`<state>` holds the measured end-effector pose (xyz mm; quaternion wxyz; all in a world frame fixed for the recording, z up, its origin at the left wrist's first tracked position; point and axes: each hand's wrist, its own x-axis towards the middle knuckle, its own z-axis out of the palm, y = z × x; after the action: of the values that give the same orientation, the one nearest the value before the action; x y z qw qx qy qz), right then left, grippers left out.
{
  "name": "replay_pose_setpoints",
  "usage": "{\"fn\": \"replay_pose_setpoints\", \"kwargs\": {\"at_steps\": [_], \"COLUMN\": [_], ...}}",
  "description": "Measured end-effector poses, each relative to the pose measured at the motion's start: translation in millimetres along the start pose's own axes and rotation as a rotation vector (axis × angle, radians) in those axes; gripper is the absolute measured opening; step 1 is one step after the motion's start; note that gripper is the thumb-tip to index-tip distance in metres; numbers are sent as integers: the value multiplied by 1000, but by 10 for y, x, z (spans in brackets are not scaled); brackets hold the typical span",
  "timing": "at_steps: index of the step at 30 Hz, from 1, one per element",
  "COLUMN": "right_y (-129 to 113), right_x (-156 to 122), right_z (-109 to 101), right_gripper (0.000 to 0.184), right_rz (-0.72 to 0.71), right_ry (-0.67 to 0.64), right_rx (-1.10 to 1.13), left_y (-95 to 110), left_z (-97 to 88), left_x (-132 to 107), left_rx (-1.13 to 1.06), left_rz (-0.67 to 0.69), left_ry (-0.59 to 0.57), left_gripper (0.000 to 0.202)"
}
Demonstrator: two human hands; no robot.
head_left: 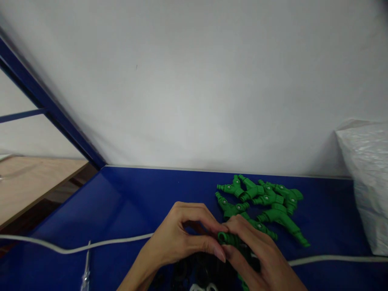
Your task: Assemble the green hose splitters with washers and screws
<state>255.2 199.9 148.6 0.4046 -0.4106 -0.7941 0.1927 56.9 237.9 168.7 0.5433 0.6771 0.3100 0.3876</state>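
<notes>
Near the bottom of the head view, a green plastic hose fitting [230, 239] is held between both hands, its round open end turned to the left. My right hand [257, 250] is closed around its body and hides most of it. My left hand [184, 232] pinches at the open end, with thumb and index fingertips touching there; whether a small part is also between them I cannot tell. Behind the hands lies a loose pile of similar green Y-shaped fittings [280, 216]. Dark small parts below my hands are too dim to make out.
A white cable [121, 240] crosses the blue tabletop [136, 190] and passes behind the hands. A screwdriver [86, 270] with a clear handle lies at left. A white plastic bag [368, 182] stands at right, and a pale wall [194, 89] rises behind.
</notes>
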Motion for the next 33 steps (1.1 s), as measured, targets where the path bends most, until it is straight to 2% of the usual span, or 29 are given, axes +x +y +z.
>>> {"fn": "replay_pose_setpoints", "kwargs": {"at_steps": [4,11,15,20,27,33], "right_y": [3,1,-8,-22,-28,-49], "right_x": [20,15,-5,-28,-6,-22], "right_z": [-4,-7,-7,-34,-53,-44], "right_gripper": [25,32,26,12,24,28], "right_rz": [-61,-65,-48,-50,-98,-90], "right_ry": [11,25,-63,-152,-134,-129], "right_rx": [-16,37,114,98,58,6], "left_y": [-7,-36,-61,-108,-152,-171], "left_z": [-7,0,-19,-49,-11,24], "left_x": [11,4,13,21,1,2], "left_rx": [6,-133,-267,-389,-516,-562], "left_rz": [3,-64,-115,-202,-275,-351], "left_ry": [5,-30,-86,-155,-166,-144], "left_gripper": [13,10,14,11,8,19]}}
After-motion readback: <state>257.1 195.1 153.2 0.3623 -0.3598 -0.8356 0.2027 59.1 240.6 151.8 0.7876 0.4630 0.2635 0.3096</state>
